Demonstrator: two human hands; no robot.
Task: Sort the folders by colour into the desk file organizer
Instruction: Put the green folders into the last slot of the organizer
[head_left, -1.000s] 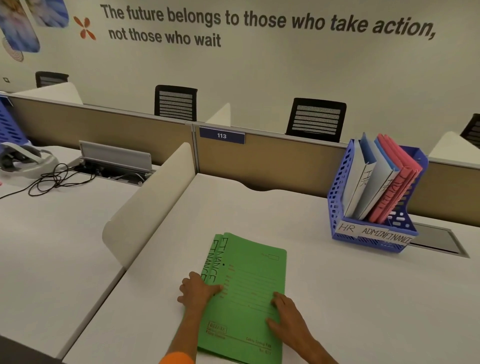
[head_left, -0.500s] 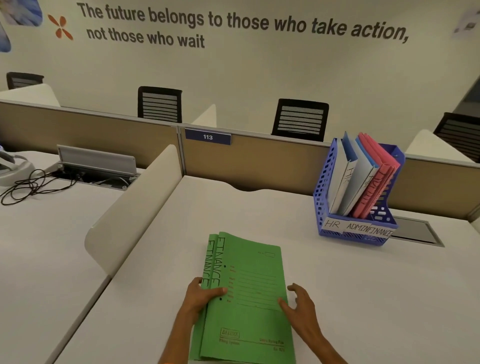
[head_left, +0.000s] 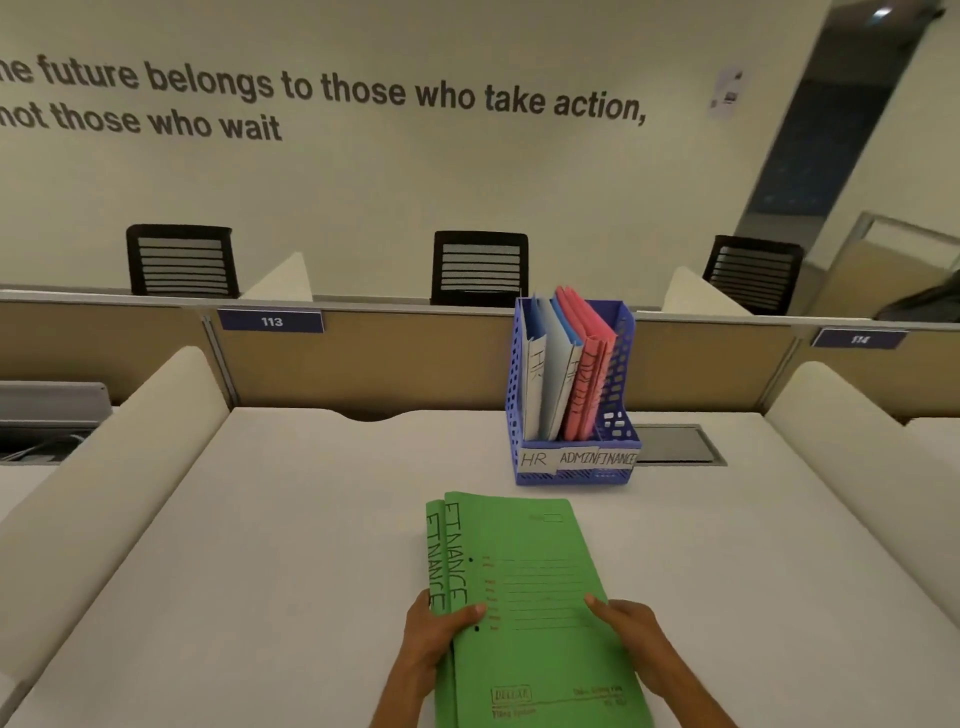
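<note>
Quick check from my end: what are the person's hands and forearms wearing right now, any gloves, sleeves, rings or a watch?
Both the left hand and the right hand are bare: no gloves, no rings to be seen. Both forearms show uncovered down to the picture's bottom edge, with no sleeve, watch or band in view.

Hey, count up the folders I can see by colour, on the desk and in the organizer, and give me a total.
Green folders, on the desk: 2
Blue folders, in the organizer: 2
Pink folders, in the organizer: 2, as far as edges show
Total: 6
</note>
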